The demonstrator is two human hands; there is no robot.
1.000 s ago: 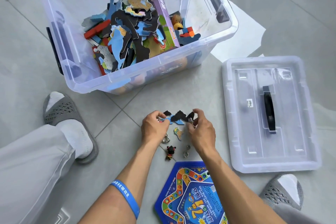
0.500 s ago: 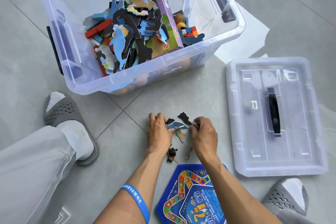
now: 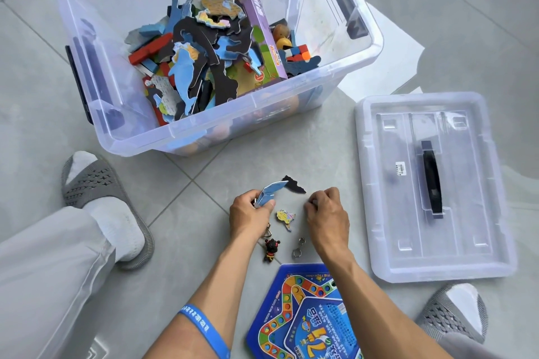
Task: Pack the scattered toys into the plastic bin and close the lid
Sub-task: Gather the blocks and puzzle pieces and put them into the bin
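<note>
1. A blue puzzle piece [image 3: 269,192] is pinched in the left hand [image 3: 250,217], in front of the plastic bin [image 3: 361,67]
2. The right hand [image 3: 328,214] is curled beside it; what is held cannot be told
3. The lid [image 3: 379,183] is laid right of the bin

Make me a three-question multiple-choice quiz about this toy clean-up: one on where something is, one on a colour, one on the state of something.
1. Where is the lid?
A. On the floor right of the bin
B. Clipped on the bin
C. Under the game board

2. What colour is the wristband?
A. Red
B. Blue
C. Green

3. What is the left hand doing?
A. Lying flat and empty
B. Holding a blue puzzle piece
C. Gripping the lid's handle

Answers:
1. A: the lid lies flat on the tiles beside the open bin.
2. B: the band on the left forearm is blue.
3. B: its fingers pinch the blue puzzle piece, tilted up off the floor.
</note>
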